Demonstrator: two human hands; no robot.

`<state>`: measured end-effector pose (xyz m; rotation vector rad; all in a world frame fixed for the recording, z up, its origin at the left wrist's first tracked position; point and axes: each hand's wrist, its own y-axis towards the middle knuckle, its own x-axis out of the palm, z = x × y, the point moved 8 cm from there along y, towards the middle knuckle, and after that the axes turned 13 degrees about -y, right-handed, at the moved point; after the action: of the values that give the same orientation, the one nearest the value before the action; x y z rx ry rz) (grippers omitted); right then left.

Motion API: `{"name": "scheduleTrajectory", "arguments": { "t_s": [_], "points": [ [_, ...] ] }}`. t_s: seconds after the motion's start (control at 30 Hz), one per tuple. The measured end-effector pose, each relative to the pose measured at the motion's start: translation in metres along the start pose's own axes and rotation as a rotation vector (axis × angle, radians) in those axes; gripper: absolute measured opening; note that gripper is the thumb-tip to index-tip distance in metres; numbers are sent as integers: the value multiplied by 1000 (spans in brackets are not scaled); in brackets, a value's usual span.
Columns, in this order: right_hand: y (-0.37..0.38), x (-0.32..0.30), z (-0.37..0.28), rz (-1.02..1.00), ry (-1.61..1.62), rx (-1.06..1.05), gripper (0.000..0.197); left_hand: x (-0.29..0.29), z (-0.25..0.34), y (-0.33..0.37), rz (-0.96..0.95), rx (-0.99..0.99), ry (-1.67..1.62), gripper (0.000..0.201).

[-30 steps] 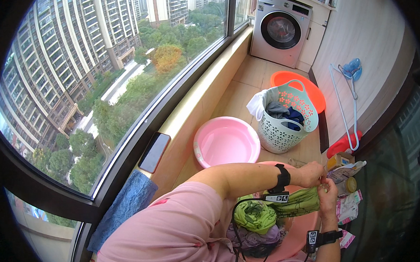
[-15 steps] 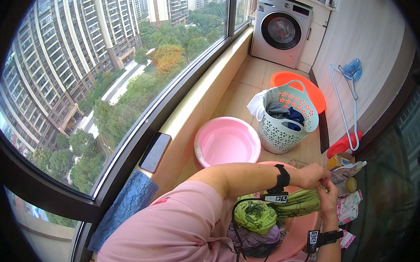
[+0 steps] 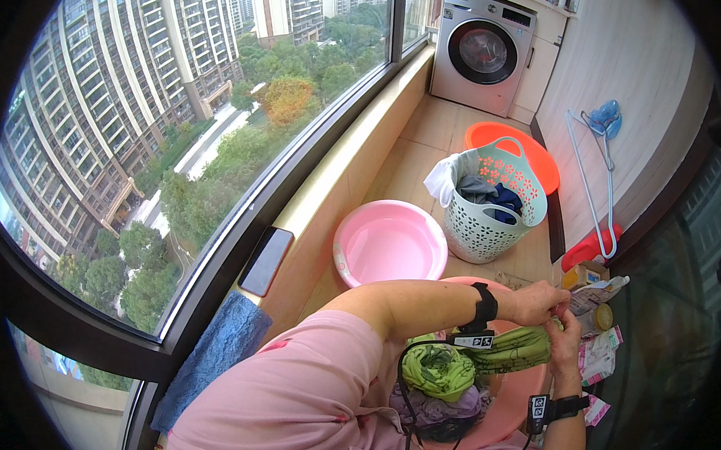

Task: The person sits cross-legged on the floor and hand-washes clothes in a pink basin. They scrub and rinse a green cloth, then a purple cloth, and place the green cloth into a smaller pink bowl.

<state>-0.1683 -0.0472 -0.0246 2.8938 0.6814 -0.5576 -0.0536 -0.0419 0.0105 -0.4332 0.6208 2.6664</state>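
Stretched across the pink-orange basin [image 3: 522,399] is a green patterned cloth [image 3: 511,350], gathered into long folds. My left hand [image 3: 534,301] reaches over from the left and pinches the cloth's far right end. Just below it, my right hand [image 3: 567,338] has its fingers closed on the same end, close to the left fingertips. More green fabric [image 3: 438,370] lies bunched in the basin, on top of purple-grey clothes [image 3: 457,410]. My left forearm hides part of the basin's far side.
Ahead stand a pink basin [image 3: 389,244], a pale green laundry basket [image 3: 489,227] of clothes and an orange basin [image 3: 538,157]. Bottles and packets [image 3: 599,351] line the right side, below blue hangers [image 3: 592,183]. A phone [image 3: 267,261] and blue towel [image 3: 213,352] rest on the sill.
Very little differs. My fingers have shifted slightly at the cloth's end, and its folds have turned a little; the rest stays put.
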Motion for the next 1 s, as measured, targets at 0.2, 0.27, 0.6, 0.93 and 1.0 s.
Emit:
{"name": "scheduleTrajectory", "arguments": {
  "t_s": [0.2,0.27,0.6,0.93,1.0],
  "points": [
    [1,-2,0,10,-87,-26,34,1,-3,1,9,22,-16,32],
    [1,-2,-1,3,-71,-26,34,1,-3,1,13,26,-19,32],
    [1,-9,4,82,-133,24,21,0,1,0,70,87,-108,33],
    [0,-11,3,112,-146,18,8,-4,-1,0,66,43,-73,39],
    [0,-10,3,114,-125,29,7,-4,-1,-1,62,52,-58,41]
  ]
}}
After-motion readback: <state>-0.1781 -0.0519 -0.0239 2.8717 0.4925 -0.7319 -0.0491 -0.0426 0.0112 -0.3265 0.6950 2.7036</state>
